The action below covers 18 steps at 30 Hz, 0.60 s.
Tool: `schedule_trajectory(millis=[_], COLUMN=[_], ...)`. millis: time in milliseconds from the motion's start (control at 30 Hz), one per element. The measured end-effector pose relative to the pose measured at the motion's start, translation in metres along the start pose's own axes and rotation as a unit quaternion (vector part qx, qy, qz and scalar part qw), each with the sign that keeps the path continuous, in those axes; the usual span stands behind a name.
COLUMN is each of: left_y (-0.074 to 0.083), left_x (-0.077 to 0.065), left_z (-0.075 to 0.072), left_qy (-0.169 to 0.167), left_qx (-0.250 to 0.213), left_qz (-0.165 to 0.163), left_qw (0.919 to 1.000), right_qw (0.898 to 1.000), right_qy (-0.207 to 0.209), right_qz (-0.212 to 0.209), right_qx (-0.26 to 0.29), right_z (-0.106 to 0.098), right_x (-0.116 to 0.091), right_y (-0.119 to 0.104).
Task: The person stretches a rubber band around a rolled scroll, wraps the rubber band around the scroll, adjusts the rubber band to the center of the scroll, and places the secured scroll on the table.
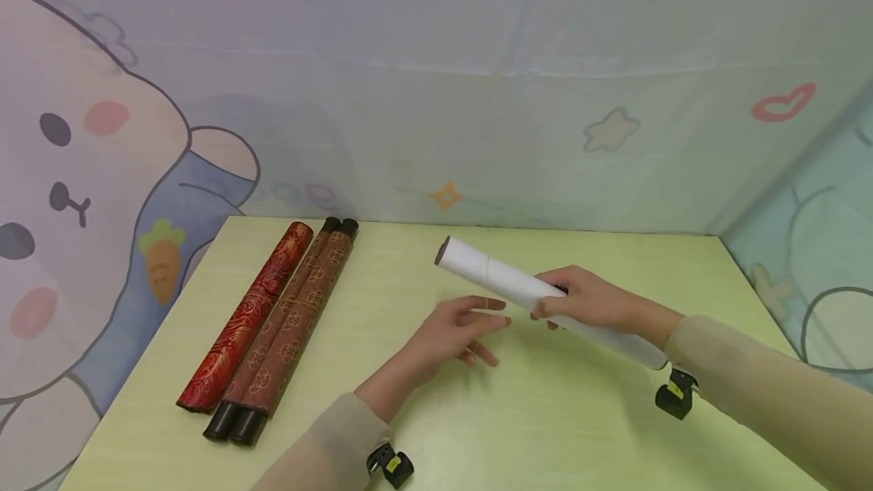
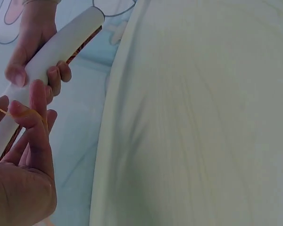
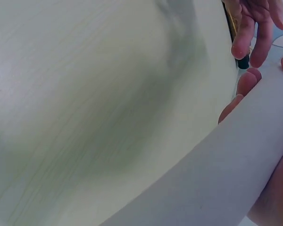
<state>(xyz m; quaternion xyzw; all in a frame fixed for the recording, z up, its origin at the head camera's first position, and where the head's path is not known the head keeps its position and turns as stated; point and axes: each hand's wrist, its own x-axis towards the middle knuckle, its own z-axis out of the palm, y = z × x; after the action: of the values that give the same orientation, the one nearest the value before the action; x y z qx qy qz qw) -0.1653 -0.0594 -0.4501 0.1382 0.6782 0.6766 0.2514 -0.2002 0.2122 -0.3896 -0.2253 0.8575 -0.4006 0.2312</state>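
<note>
My right hand [image 1: 580,298] grips a white roll [image 1: 508,279] around its middle and holds it slanted above the table. A strip of red-brown pattern shows along the roll's edge in the left wrist view, so it looks like a rolled-up scroll. Around the roll's far-left part runs a thin yellowish rubber band [image 1: 487,270]. My left hand [image 1: 450,336] is just below that end, fingers bent, with the rubber band [image 2: 0,110] stretched across them. In the right wrist view the white roll [image 3: 212,165] hides most of the right hand.
On the table's left lie a red and gold patterned scroll [image 1: 248,317] and two brown flowered scrolls [image 1: 293,324] with black end knobs, side by side. The pale yellow-green table [image 1: 546,430] ends at a cartoon-printed cloth [image 1: 477,120] behind.
</note>
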Motion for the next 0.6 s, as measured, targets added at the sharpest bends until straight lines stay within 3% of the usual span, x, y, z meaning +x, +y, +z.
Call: schedule_trajectory(millis=[200, 400, 500, 600], left_y=[-0.002, -0.004, -0.001, 0.003], left_x=[-0.001, -0.002, -0.002, 0.000], left_z=[0.000, 0.002, 0.007, 0.013], left_qy=[0.020, 0.107, 0.179, 0.238], left_qx=[0.012, 0.028, 0.079, 0.132], left_qz=[-0.003, 0.001, 0.027, 0.069], left_qw=[0.9997, 0.9939, 0.9804, 0.9599], right_qw=[1.000, 1.000, 0.999, 0.999], right_qy=[0.003, 0.016, 0.024, 0.030], right_qz=[0.006, 0.008, 0.005, -0.001], right_qx=[-0.004, 0.008, 0.022, 0.039], right_z=[-0.001, 0.001, 0.003, 0.004], right_x=[0.000, -0.001, 0.000, 0.001], right_y=[0.000, 0.002, 0.002, -0.001])
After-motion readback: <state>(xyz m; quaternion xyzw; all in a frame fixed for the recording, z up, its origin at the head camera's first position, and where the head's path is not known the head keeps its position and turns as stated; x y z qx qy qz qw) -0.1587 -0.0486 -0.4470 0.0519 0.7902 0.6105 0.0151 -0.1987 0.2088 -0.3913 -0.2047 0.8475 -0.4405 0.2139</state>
